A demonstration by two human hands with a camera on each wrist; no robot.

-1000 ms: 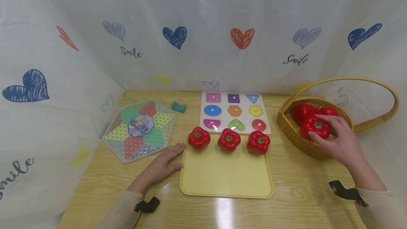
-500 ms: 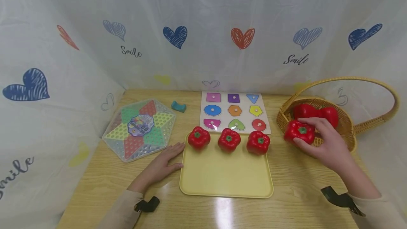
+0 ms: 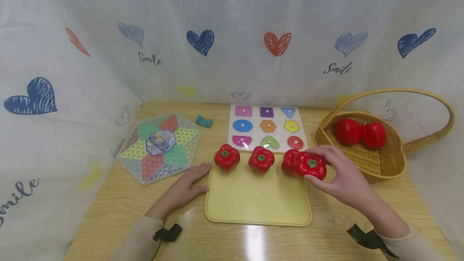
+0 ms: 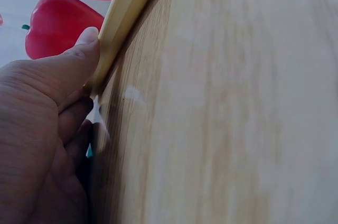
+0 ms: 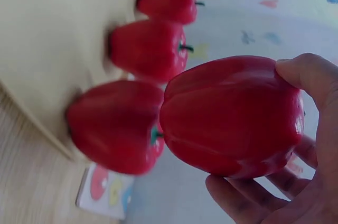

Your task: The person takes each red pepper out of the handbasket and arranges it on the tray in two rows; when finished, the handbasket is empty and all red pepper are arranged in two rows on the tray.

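Note:
My right hand (image 3: 342, 176) grips a red bell pepper (image 3: 311, 165) between thumb and fingers at the right edge of the yellow tray (image 3: 257, 204). In the right wrist view the held bell pepper (image 5: 232, 118) hangs in front of three others. Those three stand in a row along the tray's far side: a left pepper (image 3: 226, 158), a middle pepper (image 3: 261, 160) and a right pepper (image 3: 288, 162), partly hidden behind the held one. My left hand (image 3: 186, 186) lies with fingers extended against the tray's left edge; the left wrist view shows its thumb (image 4: 79, 57) at the rim.
A wicker basket (image 3: 393, 168) with a tall handle stands at right, two red peppers (image 3: 373, 135) inside. Behind the tray lies a shape puzzle board (image 3: 268, 126). A hexagonal marble game board (image 3: 161, 144) and a small teal block (image 3: 204, 121) are at left.
My right hand has lifted the bell pepper out of the basket and carried it left to the tray's right edge. The left hand has stayed in place.

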